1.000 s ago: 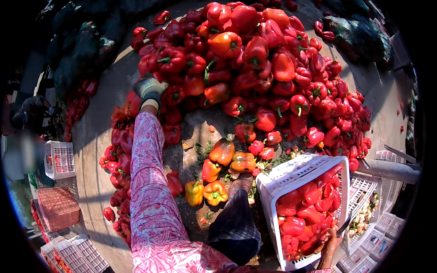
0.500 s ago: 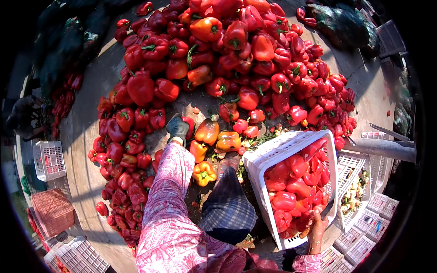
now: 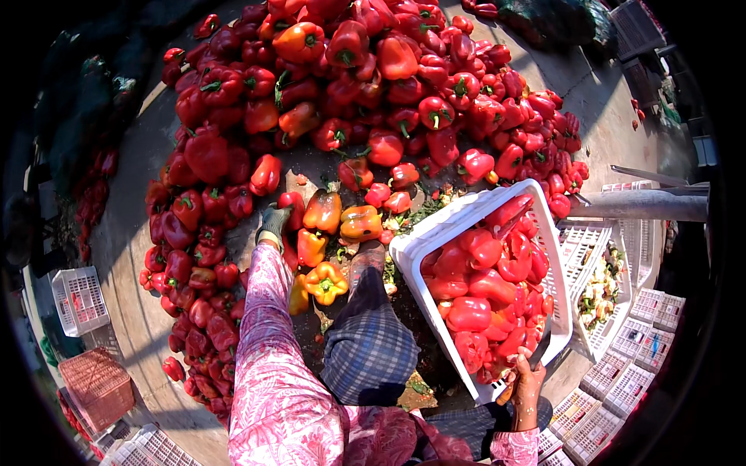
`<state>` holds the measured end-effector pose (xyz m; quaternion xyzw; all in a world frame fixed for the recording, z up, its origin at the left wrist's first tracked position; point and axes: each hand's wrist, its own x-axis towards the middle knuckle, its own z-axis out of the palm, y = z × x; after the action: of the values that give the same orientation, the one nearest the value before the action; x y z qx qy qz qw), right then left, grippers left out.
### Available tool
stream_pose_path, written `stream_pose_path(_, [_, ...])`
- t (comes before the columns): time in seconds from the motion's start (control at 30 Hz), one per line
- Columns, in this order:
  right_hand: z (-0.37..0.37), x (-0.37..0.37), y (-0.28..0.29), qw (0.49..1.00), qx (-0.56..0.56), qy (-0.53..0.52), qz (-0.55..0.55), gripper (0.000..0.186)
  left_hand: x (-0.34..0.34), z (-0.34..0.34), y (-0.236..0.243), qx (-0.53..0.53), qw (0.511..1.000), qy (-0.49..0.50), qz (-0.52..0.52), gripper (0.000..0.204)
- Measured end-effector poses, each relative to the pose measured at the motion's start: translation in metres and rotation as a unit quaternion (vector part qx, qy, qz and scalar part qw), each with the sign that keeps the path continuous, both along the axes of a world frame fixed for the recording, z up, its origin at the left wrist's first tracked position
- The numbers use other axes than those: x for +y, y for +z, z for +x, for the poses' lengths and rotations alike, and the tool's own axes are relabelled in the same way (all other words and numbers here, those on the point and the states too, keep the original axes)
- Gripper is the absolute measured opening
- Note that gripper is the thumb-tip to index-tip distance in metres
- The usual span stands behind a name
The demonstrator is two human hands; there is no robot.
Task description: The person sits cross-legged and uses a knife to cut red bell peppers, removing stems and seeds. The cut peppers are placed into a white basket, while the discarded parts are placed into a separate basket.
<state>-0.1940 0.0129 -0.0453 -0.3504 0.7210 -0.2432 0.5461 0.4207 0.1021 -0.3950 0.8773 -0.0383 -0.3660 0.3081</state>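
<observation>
My left hand (image 3: 273,224), in a grey-green glove, is closed against a red bell pepper (image 3: 293,208) on the ground at the inner edge of the heap. Orange-red bell peppers (image 3: 322,211) lie right beside it, and a yellow bell pepper (image 3: 325,283) sits nearer me. At the lower right, my bare right hand (image 3: 528,388) grips a knife (image 3: 507,387) by its brown handle. That hand is at the near rim of a tilted white plastic crate (image 3: 409,252), which holds many red peppers (image 3: 491,285), several of them apparently cut open.
A big heap of red bell peppers (image 3: 373,101) curves around the front and left. My knee under checked cloth (image 3: 369,346) is between my arms. On the right are a metal pole (image 3: 645,204) and a crate of pale cores (image 3: 600,299). Other crates (image 3: 97,380) stand at the left.
The view has shifted, so most things appear further left. My left forearm has swung a little, uncovering a yellow pepper beside the sleeve. A red pepper beyond my left hand has turned and come nearer.
</observation>
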Motion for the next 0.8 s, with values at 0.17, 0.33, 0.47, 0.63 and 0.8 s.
stream_pose_path(0.17, [0.022,-0.004,-0.014,0.999,-0.016,-0.030,0.028,0.030,0.005,0.021,-0.025,0.072,0.995,-0.003,-0.064,0.045])
stream_pose_path(0.33, [0.045,-0.016,-0.035,0.998,-0.037,0.014,0.050,0.033,0.011,0.007,-0.018,0.070,0.992,0.017,-0.102,0.041])
stream_pose_path(0.47, [0.061,-0.019,-0.031,0.994,-0.042,0.090,0.048,0.033,0.015,-0.012,0.032,0.005,0.973,0.008,-0.231,0.033])
stream_pose_path(0.63, [0.106,-0.013,-0.026,0.977,-0.102,0.188,0.011,0.031,-0.034,-0.057,0.174,0.116,0.906,0.023,-0.407,0.013])
stream_pose_path(0.8, [0.120,-0.003,0.008,0.954,-0.146,0.255,-0.057,0.031,-0.063,-0.072,0.156,-0.030,0.936,-0.160,-0.313,0.039])
